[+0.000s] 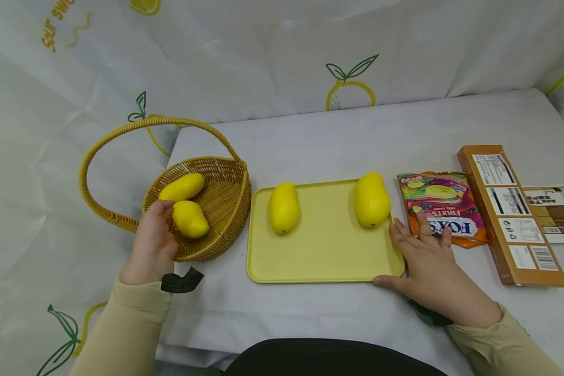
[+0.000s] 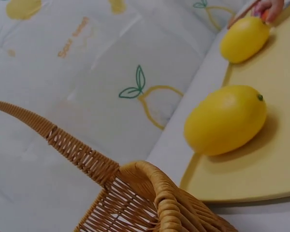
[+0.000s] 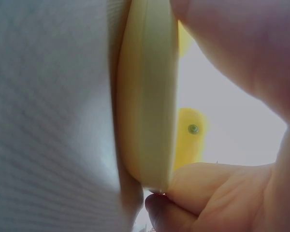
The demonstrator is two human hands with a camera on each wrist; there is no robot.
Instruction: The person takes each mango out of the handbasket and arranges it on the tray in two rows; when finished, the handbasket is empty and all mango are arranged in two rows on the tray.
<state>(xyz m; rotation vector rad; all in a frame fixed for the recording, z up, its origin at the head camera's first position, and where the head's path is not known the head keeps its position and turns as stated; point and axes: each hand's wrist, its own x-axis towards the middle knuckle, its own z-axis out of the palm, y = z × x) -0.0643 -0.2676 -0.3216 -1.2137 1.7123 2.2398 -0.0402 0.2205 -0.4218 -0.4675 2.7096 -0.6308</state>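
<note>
My left hand (image 1: 153, 243) grips the left rim of a wicker basket (image 1: 230, 224), its fingertips close to the fruit inside. Two yellow, mango-like fruits lie in the basket, one elongated (image 1: 183, 187), the other rounder with a greenish tip (image 1: 190, 219). Part of the left hand's grip is hidden. My right hand (image 1: 430, 274) rests with spread fingers at the right front corner of a yellow tray (image 1: 319, 261), thumb on the front edge and index finger along the right edge. Two larger oval yellow fruits sit on the tray, left (image 1: 284, 208) and right (image 1: 372, 200).
Right of the tray lies a candy bag (image 1: 439, 201), partly under the right hand's fingers. Beside it are a long brown box (image 1: 512, 219) and a flat brown-and-white packet (image 1: 556, 214). The basket's tall handle (image 1: 157, 121) arches up at the left. A white lemon-print cloth hangs behind.
</note>
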